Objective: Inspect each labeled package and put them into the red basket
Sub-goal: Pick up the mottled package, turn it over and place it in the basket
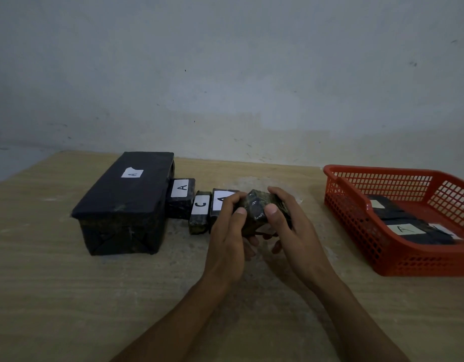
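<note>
Both my hands hold one small black-wrapped package just above the table's middle. My left hand grips its left side with the thumb on top, and my right hand grips its right side; its label is not visible. On the table to the left lie a large black box labeled A, a small package labeled A, a narrow one labeled C, and another A package partly hidden by my left hand. The red basket stands at the right with black packages inside, one showing an A.
The wooden table ends at a grey-white wall behind the packages. The basket reaches past the right edge of the view.
</note>
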A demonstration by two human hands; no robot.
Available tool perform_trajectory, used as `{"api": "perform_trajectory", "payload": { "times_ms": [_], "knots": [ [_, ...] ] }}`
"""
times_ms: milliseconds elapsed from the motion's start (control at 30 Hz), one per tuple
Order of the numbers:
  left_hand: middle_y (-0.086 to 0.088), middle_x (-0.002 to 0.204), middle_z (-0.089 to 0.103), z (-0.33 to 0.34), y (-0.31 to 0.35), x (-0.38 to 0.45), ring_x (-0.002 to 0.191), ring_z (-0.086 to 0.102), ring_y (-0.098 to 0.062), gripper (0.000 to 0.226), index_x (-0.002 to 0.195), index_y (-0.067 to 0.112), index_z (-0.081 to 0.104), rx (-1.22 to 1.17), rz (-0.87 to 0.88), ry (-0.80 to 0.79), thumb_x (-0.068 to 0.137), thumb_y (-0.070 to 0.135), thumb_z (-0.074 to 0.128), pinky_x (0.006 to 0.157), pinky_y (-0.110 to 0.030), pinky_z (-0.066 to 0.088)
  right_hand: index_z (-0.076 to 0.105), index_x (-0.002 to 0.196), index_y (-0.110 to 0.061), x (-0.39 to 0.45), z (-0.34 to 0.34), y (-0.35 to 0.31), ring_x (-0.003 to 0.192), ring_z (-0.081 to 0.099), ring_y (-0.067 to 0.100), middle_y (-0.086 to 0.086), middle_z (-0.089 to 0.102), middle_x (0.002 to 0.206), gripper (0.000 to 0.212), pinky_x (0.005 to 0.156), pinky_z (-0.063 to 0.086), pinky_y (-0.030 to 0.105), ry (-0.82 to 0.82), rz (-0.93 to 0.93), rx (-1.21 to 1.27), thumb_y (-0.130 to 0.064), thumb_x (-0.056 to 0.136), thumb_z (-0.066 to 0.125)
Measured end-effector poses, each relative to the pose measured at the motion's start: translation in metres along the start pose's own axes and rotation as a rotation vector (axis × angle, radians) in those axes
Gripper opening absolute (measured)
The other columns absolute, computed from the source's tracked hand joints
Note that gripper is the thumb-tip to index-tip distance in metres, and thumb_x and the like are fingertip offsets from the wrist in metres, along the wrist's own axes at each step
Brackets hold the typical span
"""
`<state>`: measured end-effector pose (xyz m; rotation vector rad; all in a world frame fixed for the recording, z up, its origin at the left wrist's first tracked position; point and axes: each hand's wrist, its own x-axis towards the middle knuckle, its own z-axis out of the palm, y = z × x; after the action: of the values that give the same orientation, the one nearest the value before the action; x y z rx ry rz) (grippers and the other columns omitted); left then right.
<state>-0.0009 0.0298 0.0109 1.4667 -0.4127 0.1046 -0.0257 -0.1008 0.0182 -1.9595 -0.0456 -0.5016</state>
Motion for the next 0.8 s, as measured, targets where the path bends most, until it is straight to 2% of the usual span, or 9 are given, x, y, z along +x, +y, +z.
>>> {"api": "perform_trajectory", "payload": {
  "times_ms": [133,333,467,633,800],
  "knots": [
    [-0.004,0.084,0.064,-0.0012,0.0005,0.0007,0.058,0.059,-0.013,0.034,0.121,0.033,0.051,0.023,-0.004,-0.003,0.106,0.012,0.029,0.05,-0.031,0.05,0.047,0.141,-0.043,0.0006,-0.0019,0.0001,0.12,0.057,0.007,-0.013,0.055,0.135,0.074,0.099,0.053,0.043,0.003,-0.004,-0.009,-0.082,0.078,0.039],
    [-0.003,0.084,0.066,0.0005,0.0031,-0.0004,0.057,0.06,-0.012,0.031,0.109,0.039,0.054,0.014,-0.005,0.033,0.107,0.021,0.03,0.049,-0.029,0.051,0.047,0.141,-0.042,0.001,-0.0018,0.001,0.121,0.056,0.005,-0.012,0.055,0.134,0.074,0.1,0.052,0.037,-0.004,-0.012,-0.004,-0.082,0.078,0.038],
    [-0.006,0.084,0.067,-0.0004,0.0008,0.0008,0.056,0.062,-0.014,0.026,0.111,0.035,0.057,0.007,0.007,0.07,0.106,0.029,0.032,0.05,-0.03,0.052,0.048,0.14,-0.042,0.0021,-0.0017,0.0015,0.121,0.055,0.002,-0.013,0.055,0.134,0.073,0.101,0.05,0.031,0.001,-0.021,0.01,-0.08,0.079,0.038],
    [-0.008,0.08,0.066,0.0,0.0012,0.002,0.054,0.06,-0.013,0.026,0.106,0.033,0.058,-0.003,-0.025,0.083,0.106,0.028,0.033,0.048,-0.028,0.051,0.049,0.138,-0.042,0.0028,-0.0019,0.0034,0.12,0.056,0.002,-0.014,0.056,0.133,0.07,0.1,0.05,0.03,0.009,-0.029,0.011,-0.08,0.08,0.04],
    [-0.012,0.085,0.068,-0.0008,0.0032,0.0026,0.057,0.062,-0.016,0.031,0.106,0.026,0.062,-0.059,-0.083,0.13,0.106,0.033,0.032,0.047,-0.028,0.05,0.049,0.138,-0.043,0.0026,-0.0004,0.0033,0.122,0.055,0.003,-0.013,0.056,0.135,0.069,0.101,0.049,0.03,0.0,-0.034,0.002,-0.08,0.08,0.039]
  ]
}}
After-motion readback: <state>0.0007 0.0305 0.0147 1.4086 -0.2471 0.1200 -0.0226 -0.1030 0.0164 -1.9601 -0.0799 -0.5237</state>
